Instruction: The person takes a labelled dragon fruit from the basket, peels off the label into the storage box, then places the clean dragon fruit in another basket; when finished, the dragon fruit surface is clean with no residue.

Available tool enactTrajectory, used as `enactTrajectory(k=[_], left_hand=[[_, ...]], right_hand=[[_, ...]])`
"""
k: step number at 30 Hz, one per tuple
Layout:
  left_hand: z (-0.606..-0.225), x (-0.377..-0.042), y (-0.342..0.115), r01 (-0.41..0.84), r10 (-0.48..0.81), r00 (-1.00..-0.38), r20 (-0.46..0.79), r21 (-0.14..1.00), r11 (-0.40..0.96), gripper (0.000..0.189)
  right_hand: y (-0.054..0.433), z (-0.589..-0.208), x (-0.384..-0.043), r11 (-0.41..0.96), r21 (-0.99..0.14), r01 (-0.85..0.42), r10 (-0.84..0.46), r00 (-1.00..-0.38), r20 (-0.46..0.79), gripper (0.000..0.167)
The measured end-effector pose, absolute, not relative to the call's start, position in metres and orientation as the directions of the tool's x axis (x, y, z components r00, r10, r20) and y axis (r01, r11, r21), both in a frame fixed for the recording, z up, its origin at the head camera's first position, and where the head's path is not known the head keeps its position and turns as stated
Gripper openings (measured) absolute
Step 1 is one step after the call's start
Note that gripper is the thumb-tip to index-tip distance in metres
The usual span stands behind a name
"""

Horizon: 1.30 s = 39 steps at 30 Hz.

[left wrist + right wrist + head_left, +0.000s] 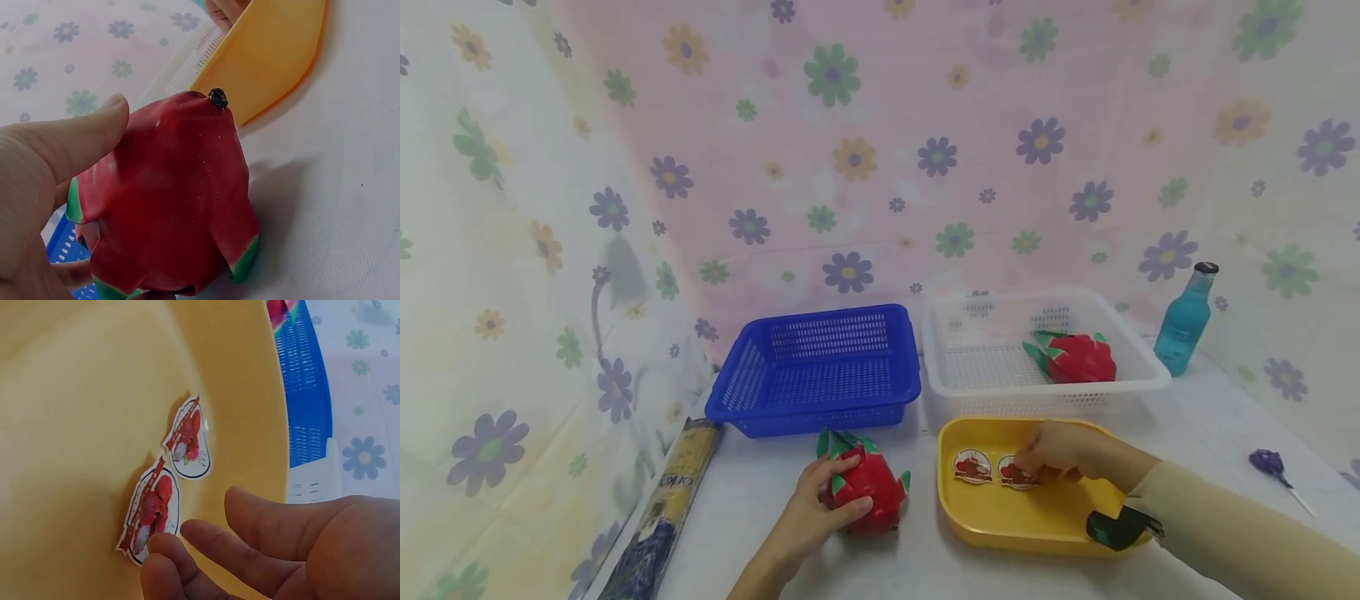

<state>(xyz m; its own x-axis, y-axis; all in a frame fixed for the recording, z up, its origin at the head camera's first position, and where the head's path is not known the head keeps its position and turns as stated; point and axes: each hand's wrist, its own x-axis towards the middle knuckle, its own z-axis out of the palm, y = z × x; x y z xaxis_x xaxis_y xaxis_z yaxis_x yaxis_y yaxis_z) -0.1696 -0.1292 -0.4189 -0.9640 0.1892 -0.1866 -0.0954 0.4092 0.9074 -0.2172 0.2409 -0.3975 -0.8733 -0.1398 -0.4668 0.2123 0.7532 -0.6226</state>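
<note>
On the white tabletop, my left hand (pixel 812 504) grips a red dragon fruit (pixel 871 492) with green leaf tips, thumb and fingers spread round its side. The left wrist view shows the fruit's dark end knob (pixel 217 98) pointing toward the yellow tray. My right hand (pixel 1063 448) reaches into that yellow tray (pixel 1037 537). Two round-bottomed stickers (pixel 972 467) with red fruit pictures lie inside. In the right wrist view, the fingertips (pixel 164 547) are right at the edge of the nearer sticker (pixel 151 509), and the thumb stands apart from the fingers. The farther sticker (pixel 190 440) lies beyond it.
Behind stand a blue basket (pixel 816 417) and a white basket (pixel 1045 387) holding another dragon fruit (pixel 1081 358). A blue bottle (pixel 1183 325) is at the back right, a purple lollipop (pixel 1268 461) at the right. A long printed packet (pixel 662 508) lies left.
</note>
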Motion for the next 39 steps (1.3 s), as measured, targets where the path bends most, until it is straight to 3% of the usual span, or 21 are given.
enactTrajectory(k=[4,23,33,39], left_hand=[[-0.420,-0.168,-0.127,-0.064,0.197,-0.967,-0.161,0.904,0.424,0.061],[-0.423,-0.165,-0.122,-0.090,0.152,-0.974,-0.167,0.903,0.420,0.056],[-0.420,-0.161,-0.129,-0.100,0.258,-0.937,-0.234,0.891,0.444,0.051],[-0.421,-0.162,-0.132,-0.141,0.325,-0.893,-0.312,0.879,0.456,0.051]], right_hand=[[0.243,-0.393,-0.216,0.753,-0.628,0.195,-0.147,-0.881,-0.450,0.021],[0.276,-0.379,-0.211,0.698,-0.688,0.198,-0.168,-0.889,-0.426,0.050],[0.294,-0.366,-0.208,0.636,-0.752,0.171,-0.189,-0.911,-0.367,0.061],[0.311,-0.358,-0.213,0.538,-0.828,0.158,-0.105,-0.962,-0.252,0.067]])
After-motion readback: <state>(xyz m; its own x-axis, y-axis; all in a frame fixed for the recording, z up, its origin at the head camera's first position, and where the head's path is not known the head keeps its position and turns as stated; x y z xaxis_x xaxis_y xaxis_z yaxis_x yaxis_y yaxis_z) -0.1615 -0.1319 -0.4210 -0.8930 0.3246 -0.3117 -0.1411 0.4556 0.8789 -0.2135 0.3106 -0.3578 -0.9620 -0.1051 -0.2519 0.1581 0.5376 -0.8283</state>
